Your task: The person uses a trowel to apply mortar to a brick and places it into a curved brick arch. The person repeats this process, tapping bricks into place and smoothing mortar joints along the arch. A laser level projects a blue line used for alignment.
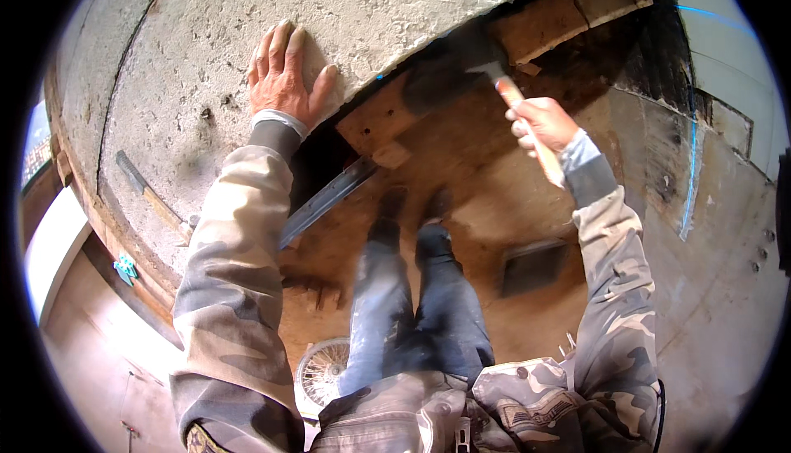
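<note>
Hammer [517, 111] with a wooden handle sits gripped in the right hand [540, 122], fingers wrapped tight, its blurred head up by the wooden boards [540, 24]; farther off, the left hand [284, 74] presses flat, fingers spread, on the rough concrete slab [198, 57]

Concrete slab [206, 57], rough and grey, curving across the top | left hand [284, 74] pressed flat on it | a hammer [148, 193] lying near its left edge | dirt floor [486, 206] below, with a wire wheel [323, 368]
</note>
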The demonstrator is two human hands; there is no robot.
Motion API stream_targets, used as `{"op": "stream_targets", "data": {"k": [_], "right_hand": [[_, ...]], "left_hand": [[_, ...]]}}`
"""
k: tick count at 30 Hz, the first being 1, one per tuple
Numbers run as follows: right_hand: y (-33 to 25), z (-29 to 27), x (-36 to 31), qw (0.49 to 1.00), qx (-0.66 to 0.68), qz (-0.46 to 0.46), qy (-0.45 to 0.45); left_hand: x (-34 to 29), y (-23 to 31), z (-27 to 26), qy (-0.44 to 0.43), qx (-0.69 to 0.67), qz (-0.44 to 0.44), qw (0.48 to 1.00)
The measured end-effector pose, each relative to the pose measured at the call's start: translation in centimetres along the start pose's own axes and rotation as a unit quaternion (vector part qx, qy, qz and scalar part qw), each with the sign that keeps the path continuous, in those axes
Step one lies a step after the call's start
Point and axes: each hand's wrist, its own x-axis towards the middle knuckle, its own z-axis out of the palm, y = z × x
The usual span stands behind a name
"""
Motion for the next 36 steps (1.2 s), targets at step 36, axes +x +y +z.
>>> {"op": "stream_targets", "data": {"k": [36], "right_hand": [[38.2,14.7,28.4,0.890,0.039,-0.364,0.272]], "left_hand": [[-0.4,-3.0,3.1,0.017,0.055,0.208,0.976]]}}
